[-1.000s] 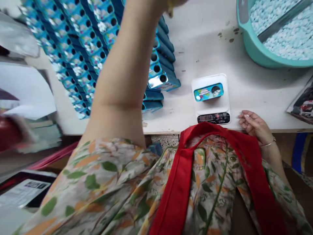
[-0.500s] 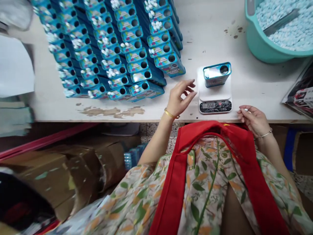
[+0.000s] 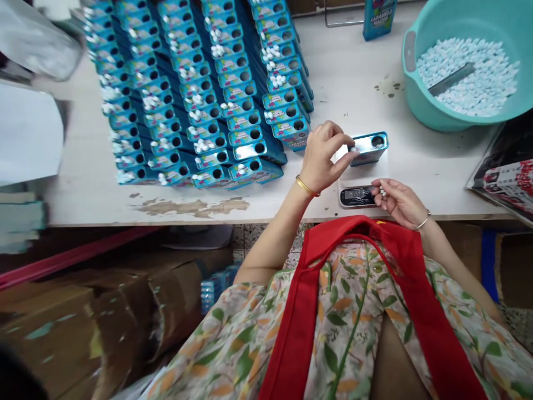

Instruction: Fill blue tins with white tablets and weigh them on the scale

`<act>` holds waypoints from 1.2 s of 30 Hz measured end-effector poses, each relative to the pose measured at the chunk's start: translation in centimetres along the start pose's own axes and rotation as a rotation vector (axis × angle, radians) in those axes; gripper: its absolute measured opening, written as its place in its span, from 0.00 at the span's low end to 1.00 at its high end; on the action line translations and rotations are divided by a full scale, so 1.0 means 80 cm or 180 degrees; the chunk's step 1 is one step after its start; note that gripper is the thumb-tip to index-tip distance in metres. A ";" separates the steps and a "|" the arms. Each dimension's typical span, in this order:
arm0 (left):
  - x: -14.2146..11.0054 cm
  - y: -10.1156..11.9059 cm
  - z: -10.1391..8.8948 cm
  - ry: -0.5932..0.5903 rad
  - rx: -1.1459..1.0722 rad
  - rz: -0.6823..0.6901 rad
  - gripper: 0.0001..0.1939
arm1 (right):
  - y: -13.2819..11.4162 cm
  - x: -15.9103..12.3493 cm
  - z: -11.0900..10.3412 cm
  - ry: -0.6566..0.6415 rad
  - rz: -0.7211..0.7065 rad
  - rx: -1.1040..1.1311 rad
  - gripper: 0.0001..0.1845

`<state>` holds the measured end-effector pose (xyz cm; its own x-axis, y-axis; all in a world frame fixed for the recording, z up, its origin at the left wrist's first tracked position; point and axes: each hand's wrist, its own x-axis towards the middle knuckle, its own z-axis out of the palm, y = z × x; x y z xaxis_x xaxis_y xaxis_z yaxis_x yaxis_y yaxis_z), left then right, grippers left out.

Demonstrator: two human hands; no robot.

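At the far left, a clear plastic bag [image 3: 50,39] and a white sheet [image 3: 29,133] lie by the table [image 3: 449,191]; below, cardboard boxes [image 3: 116,316] stand near the floor. Next come long rows of blue tins [image 3: 234,91], standing upright, small white sweets lying on many of their tops. To their right, the left hand [image 3: 328,155], a gold bracelet [image 3: 307,186] at its wrist, is half curled, thumb and forefinger close together at the left end of a single blue tin [image 3: 366,155]. A white speck shows at their tips; whether they grip it I cannot tell. That tin stands upright on the scale [image 3: 353,196], its round hole to the right. Another tin [image 3: 380,22] stands farther back. The right hand [image 3: 402,204] is loosely curled at the scale's near right corner, pinching a few white sweets [image 3: 382,191]. At the far right, a turquoise basin [image 3: 437,119] holds pale sweets [image 3: 487,61] and a scoop [image 3: 452,79].
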<state>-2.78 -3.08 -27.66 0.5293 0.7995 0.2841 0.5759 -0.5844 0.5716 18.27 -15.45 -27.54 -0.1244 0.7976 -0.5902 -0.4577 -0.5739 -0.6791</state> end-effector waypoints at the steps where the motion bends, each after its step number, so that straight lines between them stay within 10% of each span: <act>1: 0.003 0.004 -0.002 -0.0054 0.0006 -0.0001 0.22 | 0.000 0.004 0.004 -0.0030 0.0031 0.0070 0.24; 9: -0.001 0.052 -0.018 0.0051 -0.0220 0.0926 0.23 | -0.017 0.019 0.015 -0.0176 0.0050 0.0195 0.24; 13: -0.020 0.020 -0.005 0.0611 -0.0602 -0.0046 0.21 | -0.017 0.010 -0.026 0.0261 -0.0230 0.0116 0.17; 19: -0.034 -0.030 0.034 0.0067 -0.0840 -0.0351 0.51 | 0.015 0.003 -0.086 0.0889 -0.0262 0.0218 0.18; 25: -0.013 -0.041 0.050 -0.0321 -0.0777 -0.0355 0.36 | 0.033 0.000 -0.083 0.0738 -0.0167 0.0004 0.22; 29: -0.023 -0.042 0.039 -0.0182 -0.0881 -0.0313 0.44 | 0.033 0.001 -0.080 0.0847 -0.0231 -0.0066 0.23; 36: -0.090 -0.055 0.042 0.0048 -0.1279 -0.1455 0.31 | 0.034 -0.017 -0.087 0.0859 0.0113 -0.0625 0.22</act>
<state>-6.99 -6.75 -34.81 0.2734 0.9606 -0.0495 0.4609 -0.0856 0.8833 23.36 -19.37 -31.63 0.1124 0.7137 -0.6914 -0.2757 -0.6461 -0.7117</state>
